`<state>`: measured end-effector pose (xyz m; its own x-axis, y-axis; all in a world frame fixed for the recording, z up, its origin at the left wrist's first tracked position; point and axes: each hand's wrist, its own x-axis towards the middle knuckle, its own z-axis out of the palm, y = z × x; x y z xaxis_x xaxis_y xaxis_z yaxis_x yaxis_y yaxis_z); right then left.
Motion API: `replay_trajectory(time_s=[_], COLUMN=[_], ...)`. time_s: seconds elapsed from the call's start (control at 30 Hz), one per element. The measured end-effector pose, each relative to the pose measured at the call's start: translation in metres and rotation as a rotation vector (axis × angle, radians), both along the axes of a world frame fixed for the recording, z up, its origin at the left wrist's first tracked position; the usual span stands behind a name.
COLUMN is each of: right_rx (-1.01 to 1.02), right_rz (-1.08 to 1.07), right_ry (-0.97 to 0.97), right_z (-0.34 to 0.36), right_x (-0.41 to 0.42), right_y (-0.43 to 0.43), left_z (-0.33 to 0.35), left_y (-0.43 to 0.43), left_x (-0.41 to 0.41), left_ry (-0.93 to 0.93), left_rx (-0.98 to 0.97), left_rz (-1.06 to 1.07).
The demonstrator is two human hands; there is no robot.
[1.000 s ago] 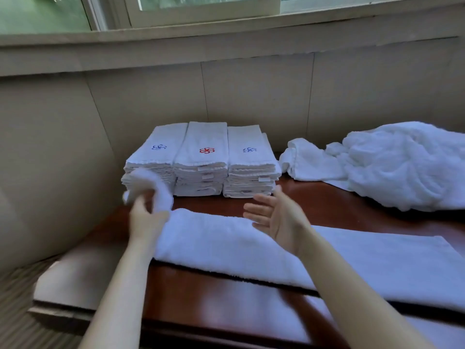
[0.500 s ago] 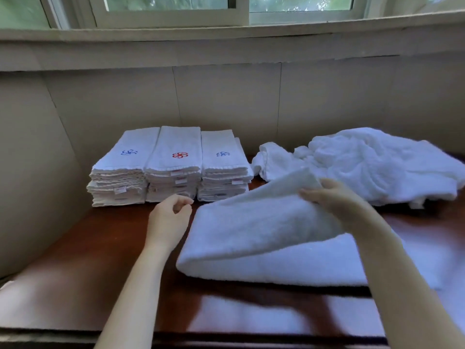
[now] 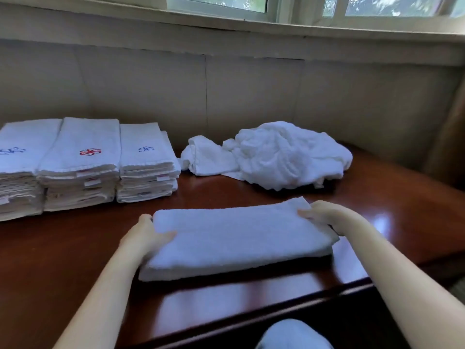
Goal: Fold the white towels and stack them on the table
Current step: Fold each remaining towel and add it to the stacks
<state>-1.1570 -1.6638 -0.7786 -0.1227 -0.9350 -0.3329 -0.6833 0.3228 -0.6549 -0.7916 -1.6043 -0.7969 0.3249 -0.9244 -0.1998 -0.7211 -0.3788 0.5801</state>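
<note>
A folded white towel (image 3: 236,235) lies as a long rectangle on the dark wooden table (image 3: 63,253), in front of me. My left hand (image 3: 143,235) grips its left end, thumb on top and fingers underneath. My right hand (image 3: 324,215) holds its right end, fingers curled over the far corner. Three stacks of folded white towels (image 3: 83,162) with embroidered marks stand at the back left. A heap of unfolded white towels (image 3: 281,154) lies at the back right.
A beige panelled wall (image 3: 226,96) and a window sill run behind the table. The table's front edge (image 3: 251,326) crosses the bottom of the view, and a pale rounded shape (image 3: 294,333) shows below it.
The long towel has been folded over to the right into a shorter rectangle. My left hand has moved onto its left end and my right hand now holds its right end. The view shifted right.
</note>
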Motion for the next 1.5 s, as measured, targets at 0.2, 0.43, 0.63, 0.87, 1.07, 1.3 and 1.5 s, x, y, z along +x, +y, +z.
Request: replay_trajectory(time_s=[0.2, 0.43, 0.63, 0.87, 1.07, 1.3, 1.5], right_rx=[-0.034, -0.384, -0.863, -0.81, -0.749, -0.108, -0.231], right_rz=[-0.088, -0.073, 0.519, 0.768, 0.403, 0.018, -0.502], right_ry=[-0.215, 0.833, 0.481, 0.372, 0.038, -1.526, -0.817], right_z=[-0.012, -0.012, -0.033, -0.032, -0.006, 0.038, -0.033], right_x=[0.006, 0.028, 0.128, 0.208, 0.236, 0.187, 0.15], right_y=[-0.005, 0.017, 0.056, 0.072, 0.061, 0.02, -0.017], left_z=[-0.007, -0.004, 0.006, 0.028, 0.05, 0.035, 0.0], left_y=[-0.004, -0.006, 0.005, 0.014, 0.032, 0.038, 0.023], left_x=[0.019, 0.017, 0.007, 0.009, 0.022, 0.062, 0.065], left_ry=[0.233, 0.214, 0.365, 0.9, 1.318, 0.714, 0.601], left_rx=[-0.047, -0.009, 0.11, -0.276, -0.411, -0.216, -0.005], left_rz=[0.084, 0.116, 0.009, 0.217, 0.118, -0.432, -0.173])
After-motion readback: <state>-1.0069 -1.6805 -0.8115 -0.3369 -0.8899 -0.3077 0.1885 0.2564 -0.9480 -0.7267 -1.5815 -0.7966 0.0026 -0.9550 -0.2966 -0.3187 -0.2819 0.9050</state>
